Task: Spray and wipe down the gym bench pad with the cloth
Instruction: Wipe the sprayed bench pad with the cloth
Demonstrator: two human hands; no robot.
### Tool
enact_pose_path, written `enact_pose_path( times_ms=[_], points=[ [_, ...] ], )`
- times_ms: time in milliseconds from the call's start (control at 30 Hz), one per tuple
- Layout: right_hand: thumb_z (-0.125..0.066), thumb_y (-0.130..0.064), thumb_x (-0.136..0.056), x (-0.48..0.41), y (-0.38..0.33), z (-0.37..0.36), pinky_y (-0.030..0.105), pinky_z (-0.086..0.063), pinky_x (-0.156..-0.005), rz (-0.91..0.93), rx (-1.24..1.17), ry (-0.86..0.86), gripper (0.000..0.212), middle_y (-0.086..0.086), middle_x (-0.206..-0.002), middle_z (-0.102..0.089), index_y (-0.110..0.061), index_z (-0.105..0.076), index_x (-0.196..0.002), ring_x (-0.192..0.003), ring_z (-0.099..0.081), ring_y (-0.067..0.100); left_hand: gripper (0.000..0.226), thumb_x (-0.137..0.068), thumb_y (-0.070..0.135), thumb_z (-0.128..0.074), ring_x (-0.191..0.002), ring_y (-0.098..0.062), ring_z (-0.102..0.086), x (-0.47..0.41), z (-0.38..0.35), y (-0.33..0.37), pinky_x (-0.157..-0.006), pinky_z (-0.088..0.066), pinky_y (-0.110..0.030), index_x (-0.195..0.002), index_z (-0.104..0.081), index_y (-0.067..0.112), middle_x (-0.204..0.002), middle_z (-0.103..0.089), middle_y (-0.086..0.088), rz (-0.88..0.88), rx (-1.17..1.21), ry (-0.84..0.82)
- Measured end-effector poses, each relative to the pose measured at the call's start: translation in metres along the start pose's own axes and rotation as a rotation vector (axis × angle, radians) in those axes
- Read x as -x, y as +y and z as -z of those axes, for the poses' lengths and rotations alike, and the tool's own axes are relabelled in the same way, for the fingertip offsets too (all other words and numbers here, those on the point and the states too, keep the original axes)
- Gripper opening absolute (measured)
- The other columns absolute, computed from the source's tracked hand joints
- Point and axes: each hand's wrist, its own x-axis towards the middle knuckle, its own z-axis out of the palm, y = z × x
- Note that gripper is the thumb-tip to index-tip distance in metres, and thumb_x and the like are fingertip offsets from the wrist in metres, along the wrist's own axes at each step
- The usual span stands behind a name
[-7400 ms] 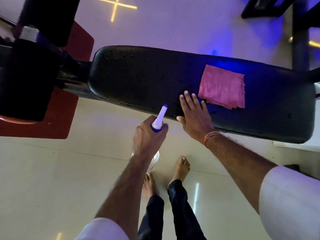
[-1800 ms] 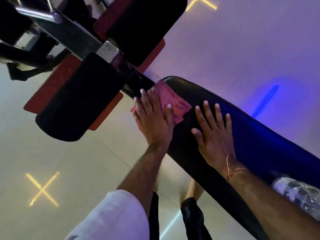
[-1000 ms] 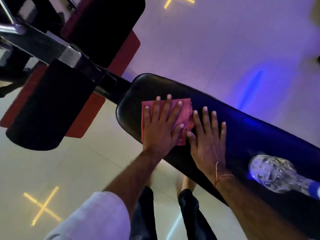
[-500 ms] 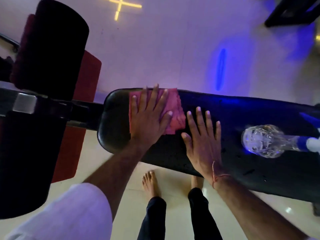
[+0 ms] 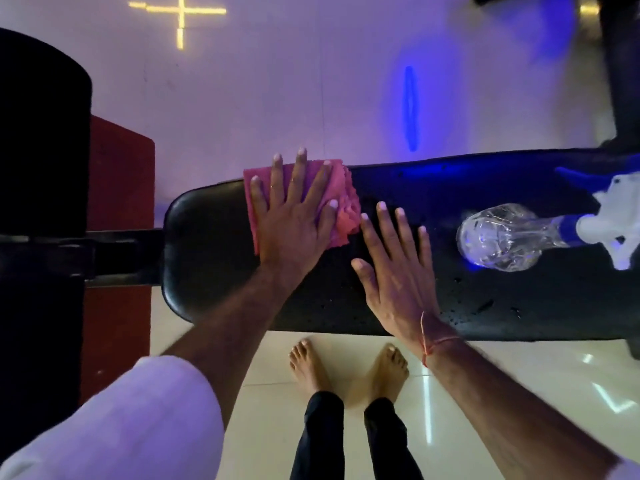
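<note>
A: While pressing the cloth point(image 5: 346, 220) flat near the left end of the bench pad point(image 5: 207, 244), clearly wiping, not spraying. Agreed?

B: Agreed. Left hand point(image 5: 294, 223) laid palm down on the cloth, fingers point(image 5: 277, 178) spread wide, pinning rather than gripping. Right hand point(image 5: 394, 268) just beside it on bare pad, fingers splayed and flat, holding nothing, probably bracing.

A: And the spray bottle point(image 5: 502, 237)?

B: Lying on its side on the pad at the right of the frame, apart from both hands. Seems finished with for now.

A: Next move?

B: Likely a sweep rightward, toward the droplets point(image 5: 485, 306) dotting the pad at centre right. Calls for steady downward pressure and lifting the right hand out of the path first.

A: Worth minding the edges?

B: Yes. Cloth overhanging the far edge of the pad, with two fingertips past it over the floor point(image 5: 277, 98); easy to drag the cloth off there. Rounded left end close by, then the dark frame bar point(image 5: 121, 254).

A: Room to move?

B: Plenty of open pad between the right hand and the bottle. Beyond that, blocked unless moving the bottle aside. Open floor beyond the far edge; bare feet point(image 5: 311, 365) close under the near one.
</note>
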Motion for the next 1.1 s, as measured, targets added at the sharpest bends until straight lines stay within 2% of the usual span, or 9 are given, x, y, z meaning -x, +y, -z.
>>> enact_pose_path(
  times_ms=[167, 267, 367, 467, 533, 667, 833, 1000, 1100],
  points=[
    [-0.016, -0.059, -0.108, 0.003, -0.003, 0.005, 0.062, -0.016, -0.128, -0.024, -0.021, -0.014, 0.068, 0.005, -0.177, -0.011, -0.025, -0.021, -0.167, -0.163, -0.010, 0.031, 0.062, -0.109, 0.054, -0.025, -0.162, -0.035, -0.002, 0.037, -0.001, -0.006, -0.127, -0.008, -0.064, -0.167, -0.016, 0.033, -0.176, -0.007, -0.003, -0.205, -0.020, -0.059],
    [-0.015, -0.060, -0.107, 0.002, -0.003, 0.007, 0.060, -0.014, -0.129, -0.015, -0.033, -0.017, 0.070, 0.005, -0.176, -0.012, -0.024, -0.022, -0.167, -0.163, -0.011, 0.031, 0.061, -0.110, 0.054, -0.022, -0.162, -0.034, -0.002, 0.009, 0.000, -0.010, -0.128, -0.006, -0.063, -0.167, -0.015, 0.033, -0.176, -0.007, -0.003, -0.158, -0.024, -0.014],
    [-0.014, -0.060, -0.107, 0.005, -0.004, 0.006, 0.059, -0.012, -0.130, -0.016, -0.021, -0.026, 0.071, 0.005, -0.177, -0.011, -0.024, -0.020, -0.167, -0.163, -0.009, 0.031, 0.060, -0.111, 0.051, -0.022, -0.162, -0.035, -0.003, 0.042, -0.006, 0.004, -0.128, -0.006, -0.061, -0.167, -0.015, 0.032, -0.176, -0.007, -0.004, -0.078, -0.019, 0.007],
    [-0.015, -0.060, -0.106, 0.012, -0.006, 0.008, 0.060, -0.010, -0.130, -0.014, -0.030, -0.053, 0.071, 0.005, -0.177, -0.008, -0.025, -0.018, -0.168, -0.163, -0.006, 0.031, 0.062, -0.110, 0.050, -0.025, -0.162, -0.034, -0.002, 0.088, -0.007, -0.003, -0.128, -0.008, -0.060, -0.167, -0.013, 0.030, -0.176, -0.006, -0.005, -0.182, -0.040, -0.052],
    [-0.014, -0.060, -0.106, 0.017, -0.005, 0.008, 0.061, -0.011, -0.129, -0.004, -0.032, -0.053, 0.071, 0.006, -0.177, -0.008, -0.025, -0.019, -0.168, -0.163, -0.007, 0.032, 0.062, -0.110, 0.050, -0.026, -0.163, -0.033, -0.003, 0.080, -0.005, -0.018, -0.128, -0.011, -0.059, -0.167, -0.013, 0.031, -0.176, -0.008, -0.003, -0.212, -0.034, -0.044],
    [-0.013, -0.061, -0.106, 0.025, -0.002, 0.005, 0.060, -0.007, -0.130, 0.021, -0.021, -0.065, 0.071, 0.005, -0.177, -0.006, -0.026, -0.017, -0.168, -0.164, -0.005, 0.031, 0.060, -0.111, 0.050, -0.020, -0.162, -0.034, -0.003, 0.083, -0.012, -0.006, -0.129, -0.009, -0.059, -0.167, -0.010, 0.032, -0.176, -0.005, -0.004, 0.047, -0.030, 0.042],
    [-0.016, -0.057, -0.106, 0.043, 0.000, 0.005, 0.059, -0.006, -0.130, 0.090, -0.006, -0.084, 0.069, 0.005, -0.177, -0.003, -0.027, -0.014, -0.168, -0.164, -0.003, 0.030, 0.061, -0.110, 0.051, -0.017, -0.162, -0.036, -0.007, 0.138, -0.021, 0.020, -0.128, -0.012, -0.060, -0.167, -0.014, 0.029, -0.176, -0.009, -0.007, 0.001, -0.027, 0.012],
    [-0.021, -0.054, -0.108, 0.052, 0.020, 0.001, 0.060, -0.012, -0.129, 0.139, -0.022, -0.042, 0.066, 0.004, -0.177, -0.009, -0.025, -0.021, -0.167, -0.163, -0.010, 0.031, 0.062, -0.109, 0.054, -0.021, -0.161, -0.037, -0.009, 0.124, -0.026, 0.018, -0.128, -0.007, -0.060, -0.166, -0.020, 0.030, -0.175, -0.014, -0.007, 0.333, -0.024, 0.165],
    [-0.022, -0.054, -0.108, 0.056, 0.026, 0.000, 0.060, -0.013, -0.129, 0.171, -0.030, -0.018, 0.066, 0.005, -0.177, -0.010, -0.024, -0.023, -0.167, -0.163, -0.011, 0.031, 0.060, -0.109, 0.050, -0.029, -0.161, -0.038, -0.009, 0.144, -0.037, 0.068, -0.127, -0.006, -0.063, -0.164, -0.029, 0.029, -0.174, -0.018, -0.008, 0.302, 0.069, 0.190]
  ],
)
